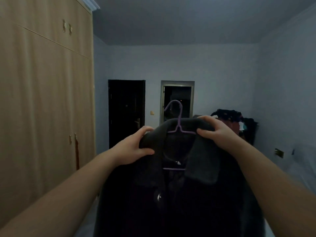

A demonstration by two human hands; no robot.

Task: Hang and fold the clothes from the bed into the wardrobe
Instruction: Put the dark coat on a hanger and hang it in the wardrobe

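I hold a dark coat (179, 194) up in front of me at chest height, already threaded onto a purple hanger (178, 129) whose hook stands up free above the collar. My left hand (135, 146) grips the coat's left shoulder, fingers curled over the top and thumb underneath, and my right hand (213, 132) clamps the right shoulder the same way. The hands sit apart, one on each end of the hanger, because that lets me seat the fabric squarely on the arms so the coat does not slide off to one side. The collar flap (201, 161) on the right lies folded down; the left side looks bunched under my grip, so I judge I am settling it.

I keep the hook clear of my fingers so it can catch a rail. The wardrobe (46, 100) stands to my left with its doors closed, so a door needs opening first. Against the far wall, beside the dark doorway (177, 100), a heap of clothes (234, 118) waits.
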